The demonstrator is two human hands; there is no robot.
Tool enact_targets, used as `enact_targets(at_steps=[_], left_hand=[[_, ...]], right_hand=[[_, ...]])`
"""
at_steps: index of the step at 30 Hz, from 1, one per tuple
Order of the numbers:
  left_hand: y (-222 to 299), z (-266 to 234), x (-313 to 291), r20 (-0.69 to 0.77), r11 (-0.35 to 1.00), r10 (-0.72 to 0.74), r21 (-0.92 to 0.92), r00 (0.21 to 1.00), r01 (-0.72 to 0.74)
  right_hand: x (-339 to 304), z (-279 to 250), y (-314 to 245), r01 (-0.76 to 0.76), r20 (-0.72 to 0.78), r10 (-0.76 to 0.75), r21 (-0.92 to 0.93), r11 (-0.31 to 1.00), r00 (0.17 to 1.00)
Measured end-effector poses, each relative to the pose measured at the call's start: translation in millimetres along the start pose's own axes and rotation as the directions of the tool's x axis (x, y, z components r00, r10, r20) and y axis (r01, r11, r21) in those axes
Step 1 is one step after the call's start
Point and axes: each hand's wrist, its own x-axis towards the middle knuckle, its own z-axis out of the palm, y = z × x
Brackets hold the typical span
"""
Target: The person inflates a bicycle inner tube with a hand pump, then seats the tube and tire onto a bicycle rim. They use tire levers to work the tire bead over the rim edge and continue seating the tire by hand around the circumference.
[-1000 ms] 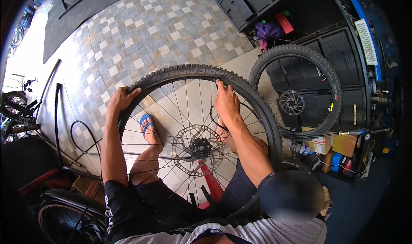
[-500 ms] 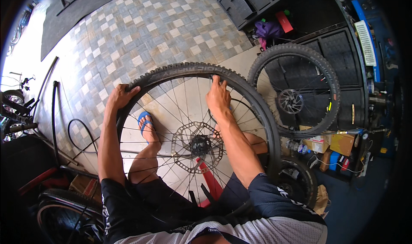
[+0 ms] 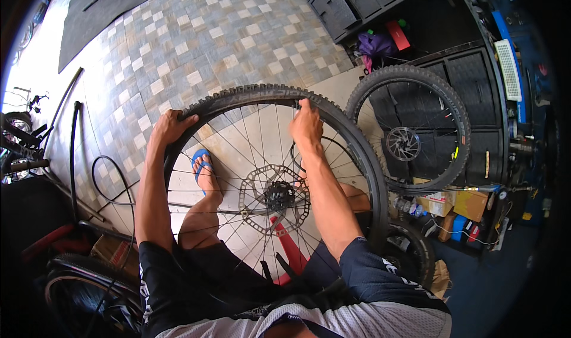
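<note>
A bicycle wheel with a knobbly black tyre stands upright between my legs. At its hub is a perforated metal brake disc. My left hand wraps the tyre at the upper left, thumb lying over its side toward the rim. Just inside the rim at the top right, my right hand is closed, fingertips against the rim. What it pinches is hidden behind the fingers. A thin black hose curves through the spokes beside that hand.
A second wheel leans on black drawers at the right. Boxes and a smaller tyre lie below it. Another hose loops over the tiled floor at the left, near bike parts. A red stand leg shows behind the spokes.
The view has shifted slightly. My left hand has moved a little up and right along with the tyre. My right hand stays closed at the same place on the rim.
</note>
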Motion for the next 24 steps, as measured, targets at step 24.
enact_targets(at_steps=[24], left_hand=[[-13.6,10.1,3.0,-0.002,0.998,0.005,-0.058,1.0,-0.005]], right_hand=[[17.7,4.8,-12.9,-0.059,0.032,0.062,-0.082,0.995,0.998]])
